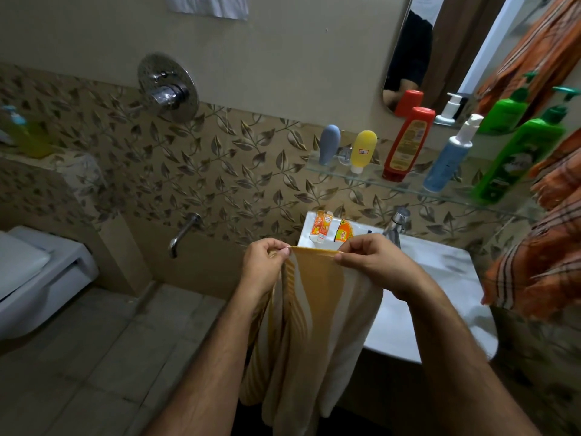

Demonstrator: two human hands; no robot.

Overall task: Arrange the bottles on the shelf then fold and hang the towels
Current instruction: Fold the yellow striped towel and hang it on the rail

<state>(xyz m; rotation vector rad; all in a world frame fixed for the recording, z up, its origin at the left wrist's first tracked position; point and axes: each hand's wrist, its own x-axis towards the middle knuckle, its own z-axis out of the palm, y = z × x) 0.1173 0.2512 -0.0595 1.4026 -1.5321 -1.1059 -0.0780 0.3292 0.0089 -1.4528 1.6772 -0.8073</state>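
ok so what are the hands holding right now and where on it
Both hold the yellow and white towel by its top edge: the left hand pinches one end, the right hand the other, and the rest hangs down.

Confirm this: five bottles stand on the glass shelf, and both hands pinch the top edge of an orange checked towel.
Wrong towel. The head view shows the left hand and right hand pinching a yellow and white striped towel; the orange checked towel hangs at right. Five bottles do stand on the glass shelf.
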